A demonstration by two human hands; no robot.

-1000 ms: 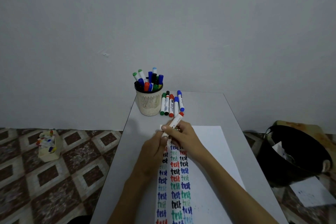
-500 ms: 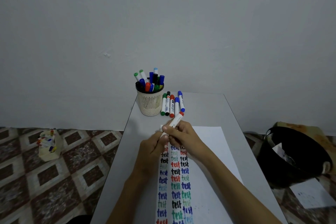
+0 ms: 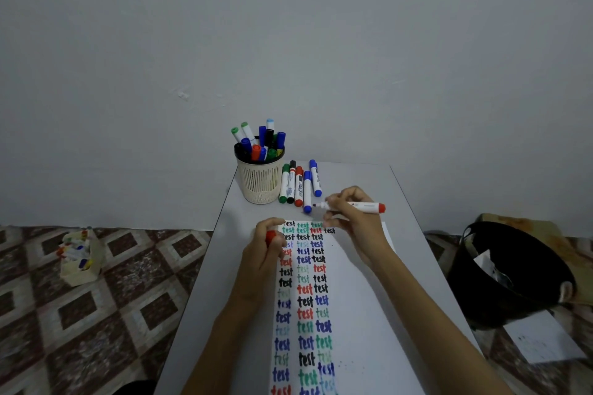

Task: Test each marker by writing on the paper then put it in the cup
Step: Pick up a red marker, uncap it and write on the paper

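Right hand (image 3: 354, 223) pinches a seemingly light, stiff white plastic marker (image 3: 365, 206) near its tip; left hand (image 3: 261, 255) clasps its red cap (image 3: 271, 237).

Grey table (image 3: 369, 183), far end against a plain pale wall (image 3: 288, 42). Small chipped scuff (image 3: 183, 94) on the wall, up left of the table.

Floor (image 3: 128, 282): patterned tiles, brown and cream diamonds, on both sides of the table.

Left, on the floor, well apart from the table: small beige box (image 3: 81, 269), open top, holding small colourful items; too blurred to identify.

Right, on the floor near the table: black bin (image 3: 513, 272), round, with white scraps (image 3: 487, 266) inside. Behind it, a yellow-brown stained surface (image 3: 545, 234), partly hidden by the bin. Just beside the bin on its near side, a loose white sheet (image 3: 542, 340) lying flat, flecked with dark specks.
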